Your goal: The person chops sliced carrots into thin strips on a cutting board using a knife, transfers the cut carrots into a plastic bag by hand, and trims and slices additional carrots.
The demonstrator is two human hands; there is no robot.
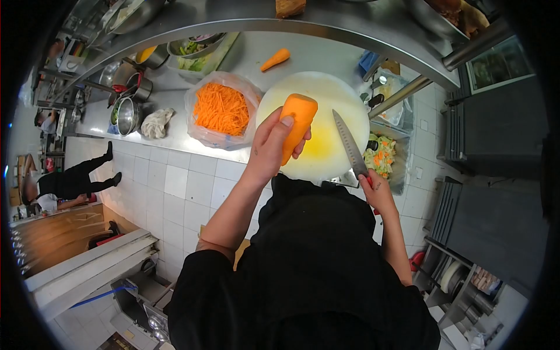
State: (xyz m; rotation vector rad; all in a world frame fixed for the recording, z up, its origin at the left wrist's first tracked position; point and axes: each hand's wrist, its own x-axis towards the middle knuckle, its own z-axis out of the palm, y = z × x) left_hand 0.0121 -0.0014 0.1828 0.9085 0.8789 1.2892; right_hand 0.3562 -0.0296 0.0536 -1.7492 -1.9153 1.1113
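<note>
Currently, our left hand [270, 142] clasps a thick carrot [300, 116] over the round board [326, 90]; our right hand [379, 192] grips a knife [349, 142] firmly.

Black short-sleeved top [321, 251], dark marks [255, 151] on left hand [274, 142] and right hand [378, 191]

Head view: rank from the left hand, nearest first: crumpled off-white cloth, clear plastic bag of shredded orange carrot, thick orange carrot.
1. Thick orange carrot: held in the left hand.
2. Clear plastic bag: left of that hand.
3. Off-white cloth: farther left, beyond the bag.
</note>
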